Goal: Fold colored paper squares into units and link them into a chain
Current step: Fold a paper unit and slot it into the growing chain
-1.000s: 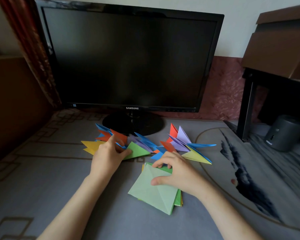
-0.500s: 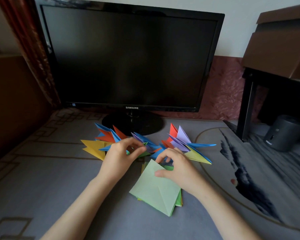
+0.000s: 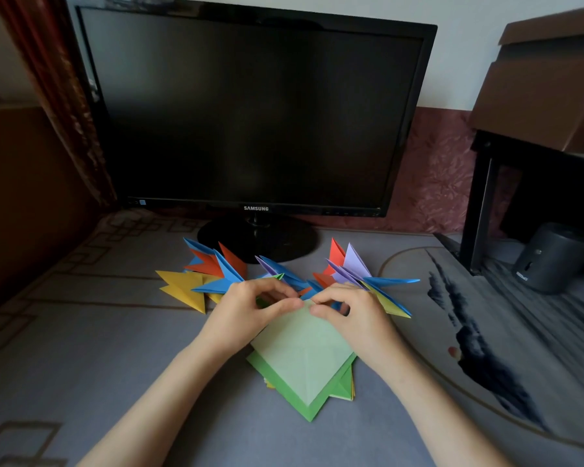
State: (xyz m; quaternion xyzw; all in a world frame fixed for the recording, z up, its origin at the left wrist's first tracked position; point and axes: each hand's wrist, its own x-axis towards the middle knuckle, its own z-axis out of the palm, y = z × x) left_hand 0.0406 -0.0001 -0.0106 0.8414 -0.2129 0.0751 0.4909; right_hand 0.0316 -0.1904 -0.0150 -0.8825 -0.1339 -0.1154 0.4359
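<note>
A pale green paper square (image 3: 302, 352) lies on top of a small stack of colored squares (image 3: 343, 387) on the grey mat. My left hand (image 3: 246, 313) and my right hand (image 3: 354, 316) meet at its far corner, each pinching that corner between thumb and fingers. Just behind the hands a chain of folded units (image 3: 216, 274) spreads left and right in yellow, blue, orange, purple and red points. Part of the chain's middle is hidden by my fingers.
A black monitor (image 3: 257, 109) on a round stand (image 3: 260, 239) rises right behind the chain. A black table leg (image 3: 477, 210) and a dark cylindrical speaker (image 3: 550, 257) stand at the right. The grey patterned mat (image 3: 81, 348) covers the desk.
My left hand left the folded chain and moved right to the pale green sheet's far corner. My right hand slid up to the same corner, and the sheet shifted off the stack.
</note>
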